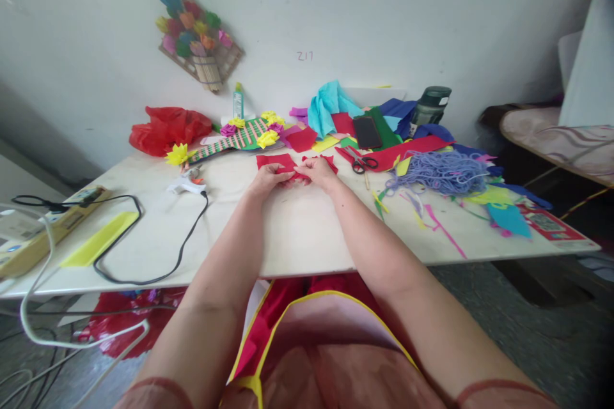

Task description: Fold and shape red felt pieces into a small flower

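Pinching red material (pixel 274 160) | left hand (pixel 268 180), right hand (pixel 318 170) (two) | scissors (pixel 362 160): one

red material (pixel 274 160) | thin, creased | pinched in both hands (pixel 316 170)

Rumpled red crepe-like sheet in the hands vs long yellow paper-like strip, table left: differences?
The red crepe-like sheet is pinched by left hand and right hand; the long yellow paper-like strip lies untouched. The sheet looks rumpled, the strip smooth. Both look thin.

Matt red paper (pixel 274 160), smooth tabletop (pixel 307 239)
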A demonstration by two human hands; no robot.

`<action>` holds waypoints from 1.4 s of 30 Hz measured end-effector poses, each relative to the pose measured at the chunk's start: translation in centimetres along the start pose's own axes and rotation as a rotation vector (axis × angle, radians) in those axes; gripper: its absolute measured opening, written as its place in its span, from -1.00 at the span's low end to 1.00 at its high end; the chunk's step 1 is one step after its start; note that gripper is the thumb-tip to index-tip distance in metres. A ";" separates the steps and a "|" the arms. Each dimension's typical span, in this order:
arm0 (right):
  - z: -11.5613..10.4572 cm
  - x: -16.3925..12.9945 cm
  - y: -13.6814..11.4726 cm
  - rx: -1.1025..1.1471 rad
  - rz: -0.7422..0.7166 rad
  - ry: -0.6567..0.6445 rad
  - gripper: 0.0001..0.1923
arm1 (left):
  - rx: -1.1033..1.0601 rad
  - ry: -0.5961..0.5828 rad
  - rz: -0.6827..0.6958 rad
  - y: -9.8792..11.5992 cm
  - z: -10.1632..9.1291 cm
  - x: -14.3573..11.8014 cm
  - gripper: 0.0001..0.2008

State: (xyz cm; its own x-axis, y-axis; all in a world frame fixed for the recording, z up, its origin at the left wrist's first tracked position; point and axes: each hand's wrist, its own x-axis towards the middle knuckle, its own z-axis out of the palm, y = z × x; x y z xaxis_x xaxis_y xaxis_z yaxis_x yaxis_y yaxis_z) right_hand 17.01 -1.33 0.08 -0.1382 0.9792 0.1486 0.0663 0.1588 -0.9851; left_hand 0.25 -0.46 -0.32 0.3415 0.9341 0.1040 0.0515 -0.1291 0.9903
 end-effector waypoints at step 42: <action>0.0 0.9 1.3 -0.327 -0.239 0.040 -0.78 | 0.270 -0.043 -0.012 -0.8 0.0 0.4 -0.72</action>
State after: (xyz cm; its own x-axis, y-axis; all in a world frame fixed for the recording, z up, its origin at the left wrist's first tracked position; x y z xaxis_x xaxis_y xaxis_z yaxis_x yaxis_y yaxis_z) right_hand 16.94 -0.20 -1.08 -0.1497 0.9129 0.3797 0.3486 0.4080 -0.8438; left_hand 0.35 0.00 -1.09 0.3787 0.9219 0.0822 0.3025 -0.2072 0.9304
